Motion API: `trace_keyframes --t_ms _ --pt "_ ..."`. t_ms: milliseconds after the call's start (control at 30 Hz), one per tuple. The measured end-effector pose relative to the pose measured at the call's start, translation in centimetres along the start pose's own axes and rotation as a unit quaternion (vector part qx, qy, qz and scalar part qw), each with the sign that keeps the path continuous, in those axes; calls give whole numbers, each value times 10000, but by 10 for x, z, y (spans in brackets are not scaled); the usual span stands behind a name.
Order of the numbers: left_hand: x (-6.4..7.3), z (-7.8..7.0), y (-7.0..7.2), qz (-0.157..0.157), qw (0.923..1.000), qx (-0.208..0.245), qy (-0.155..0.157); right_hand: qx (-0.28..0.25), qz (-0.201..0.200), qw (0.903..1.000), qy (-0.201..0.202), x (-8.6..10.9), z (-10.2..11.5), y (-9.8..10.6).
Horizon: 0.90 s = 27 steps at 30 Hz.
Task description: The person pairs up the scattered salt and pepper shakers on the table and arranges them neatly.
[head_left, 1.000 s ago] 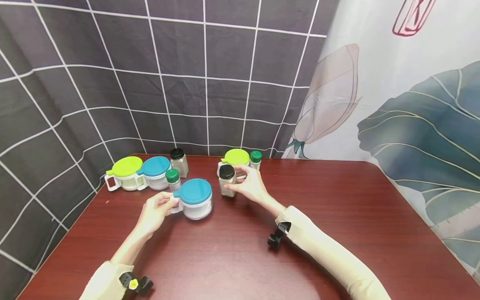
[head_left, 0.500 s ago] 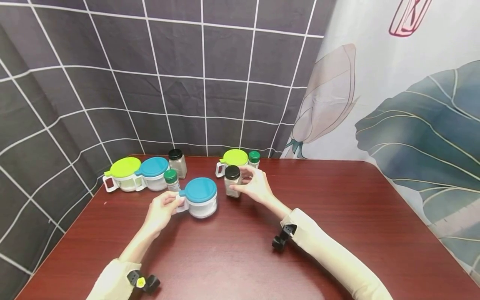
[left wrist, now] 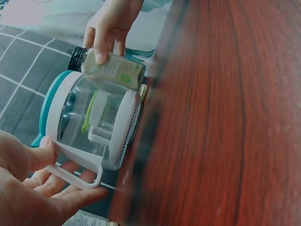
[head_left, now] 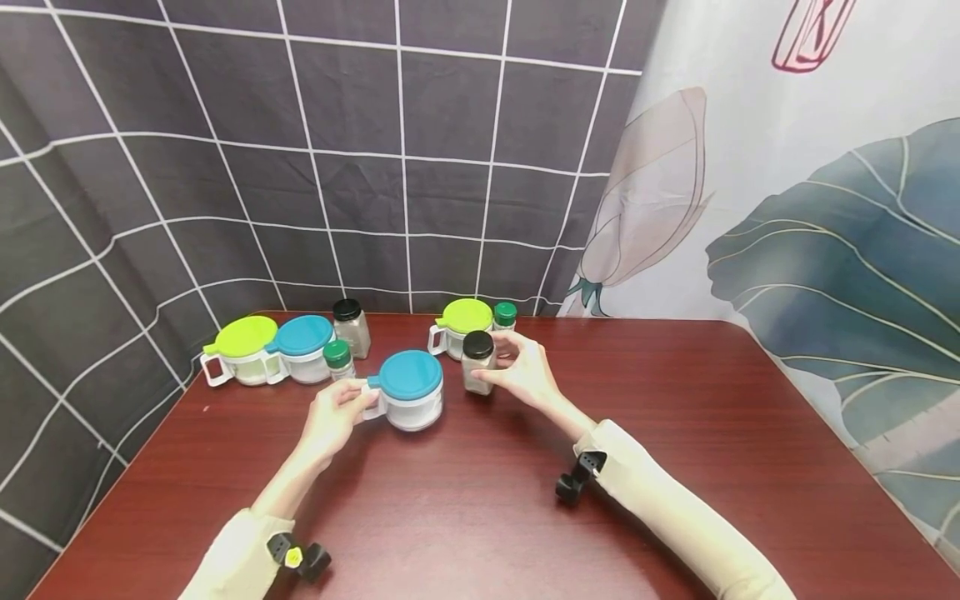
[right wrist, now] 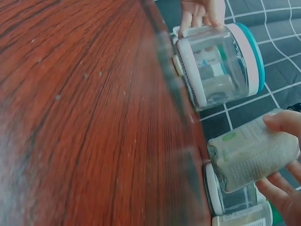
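Left hand (head_left: 335,417): thumb and fingers held the handle (left wrist: 70,178) of the near blue-lidded jar (head_left: 411,392), upright, set in from the desk (head_left: 450,517)'s back edge.
Right hand (head_left: 528,377): pinched the near black-capped spice jar (head_left: 478,367) between thumb and fingers, just right of that jar, closer to the back edge.
Knock risk: the lime-lidded jar (head_left: 465,317) and green-capped shaker (head_left: 505,313) stood close behind Right hand; a backward drift of its knuckles could have tipped the shaker.
Clash risk: side-by-side jars might have bumped if either swung inward.
Tilt risk: one-sided handle grip, so a loose wrist could have tipped the blue-lidded load.
Base contact: could not tell whether either held jar touched the desk.
Hidden: Right hand masked the shaker's lower part; label print illegible.
Cut off: front edge and near corners of the desk.
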<state>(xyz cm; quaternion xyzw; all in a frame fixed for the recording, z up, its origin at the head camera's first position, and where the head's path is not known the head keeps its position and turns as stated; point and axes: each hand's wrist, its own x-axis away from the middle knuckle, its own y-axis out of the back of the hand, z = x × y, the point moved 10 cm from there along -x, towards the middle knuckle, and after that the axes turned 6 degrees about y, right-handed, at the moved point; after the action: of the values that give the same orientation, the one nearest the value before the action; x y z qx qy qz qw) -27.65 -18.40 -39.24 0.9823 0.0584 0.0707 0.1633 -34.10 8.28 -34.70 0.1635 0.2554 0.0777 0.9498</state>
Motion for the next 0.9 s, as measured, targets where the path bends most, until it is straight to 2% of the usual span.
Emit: trace_keyframes --t_ms 133,400,633,900 --pt "-3 -3 -7 37 10000 17 -22 14 -60 10000 -26 -1 -15 7" --pt "-8 -8 -19 35 10000 32 -85 34 -125 9999 -77 1 -18 22" --pt "-9 -13 -31 159 9996 206 -75 192 -75 9997 -99 8 18 32" --pt "-13 -20 -43 152 9992 357 -123 270 -126 9995 -102 11 18 43"
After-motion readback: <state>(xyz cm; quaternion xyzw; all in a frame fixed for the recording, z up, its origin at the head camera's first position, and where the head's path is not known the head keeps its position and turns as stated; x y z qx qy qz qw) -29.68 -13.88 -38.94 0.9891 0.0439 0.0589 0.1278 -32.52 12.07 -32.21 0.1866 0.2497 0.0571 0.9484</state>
